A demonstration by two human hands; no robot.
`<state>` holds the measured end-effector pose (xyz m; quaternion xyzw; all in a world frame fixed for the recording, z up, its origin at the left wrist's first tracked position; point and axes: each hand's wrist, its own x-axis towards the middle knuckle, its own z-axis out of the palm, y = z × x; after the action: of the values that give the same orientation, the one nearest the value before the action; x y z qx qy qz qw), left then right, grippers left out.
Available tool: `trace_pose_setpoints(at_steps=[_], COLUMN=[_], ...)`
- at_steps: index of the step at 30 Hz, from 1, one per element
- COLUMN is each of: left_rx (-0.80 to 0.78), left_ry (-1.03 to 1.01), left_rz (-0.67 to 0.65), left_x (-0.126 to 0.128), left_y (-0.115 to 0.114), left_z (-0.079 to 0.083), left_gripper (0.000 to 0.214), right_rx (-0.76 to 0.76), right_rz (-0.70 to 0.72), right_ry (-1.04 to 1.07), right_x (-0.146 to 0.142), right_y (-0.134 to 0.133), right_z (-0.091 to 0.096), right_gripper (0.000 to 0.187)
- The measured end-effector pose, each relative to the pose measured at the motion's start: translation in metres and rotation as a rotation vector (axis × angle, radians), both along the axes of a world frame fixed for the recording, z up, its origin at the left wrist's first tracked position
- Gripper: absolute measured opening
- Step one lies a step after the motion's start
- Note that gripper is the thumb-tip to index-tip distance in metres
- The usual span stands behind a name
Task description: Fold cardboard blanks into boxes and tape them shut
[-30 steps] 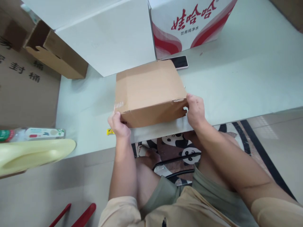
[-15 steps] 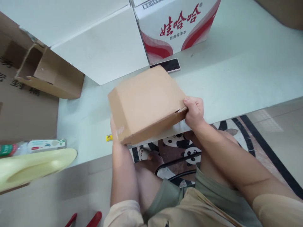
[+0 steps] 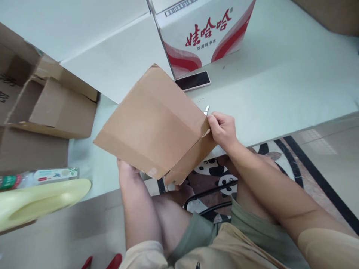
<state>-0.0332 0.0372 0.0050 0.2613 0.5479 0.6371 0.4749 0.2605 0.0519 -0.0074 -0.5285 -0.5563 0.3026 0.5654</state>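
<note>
A brown cardboard box (image 3: 151, 123) is lifted off the pale green table (image 3: 280, 93) and tilted, its near-left corner pointing down over my lap. My left hand (image 3: 126, 172) supports it from underneath at the low left edge; its fingers are hidden behind the box. My right hand (image 3: 221, 129) is closed on the box's right corner where a flap seam shows. A small metal object (image 3: 206, 110) pokes up just beyond my right fingers; I cannot make out what it is.
A white and red printed carton (image 3: 204, 31) and a large white box (image 3: 117, 63) stand at the back. A black phone (image 3: 193, 80) lies before the carton. An open brown box (image 3: 53, 108) sits at left, a pale yellow plastic shape (image 3: 36, 201) and a bottle (image 3: 39, 176) near it.
The box rested flat at the table edge a second ago. Both hands have since raised and turned it, left side swinging down and toward me. My left hand went underneath.
</note>
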Motion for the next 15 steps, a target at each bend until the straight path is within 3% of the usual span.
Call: trace_pose_setpoints(at_steps=[4,6,10,13,15], left_rx=[0.071,0.126,0.099,0.094,0.130], left_ry=[-0.127,-0.127,-0.087,-0.129,-0.153], left_rz=[-0.088,-0.056,0.075,0.120,0.139], left_x=[0.012,0.015,0.012,0.008,0.008], left_y=[-0.004,-0.005,-0.004,-0.002,-0.001], left_z=[0.011,0.013,0.007,0.001,0.000], left_gripper=[0.039,0.030,0.019,0.024,0.029], right_rx=[0.127,0.121,-0.123,-0.199,-0.276], right_rz=[-0.119,-0.139,-0.078,-0.184,-0.089], right_ry=[-0.166,-0.119,0.068,0.161,0.284], right_x=[0.002,0.003,0.004,0.002,-0.002], right_y=[0.002,0.004,0.014,0.018,0.016], right_z=[-0.006,-0.010,-0.020,-0.023,-0.021], right_gripper=[0.013,0.019,0.038,0.049,0.047])
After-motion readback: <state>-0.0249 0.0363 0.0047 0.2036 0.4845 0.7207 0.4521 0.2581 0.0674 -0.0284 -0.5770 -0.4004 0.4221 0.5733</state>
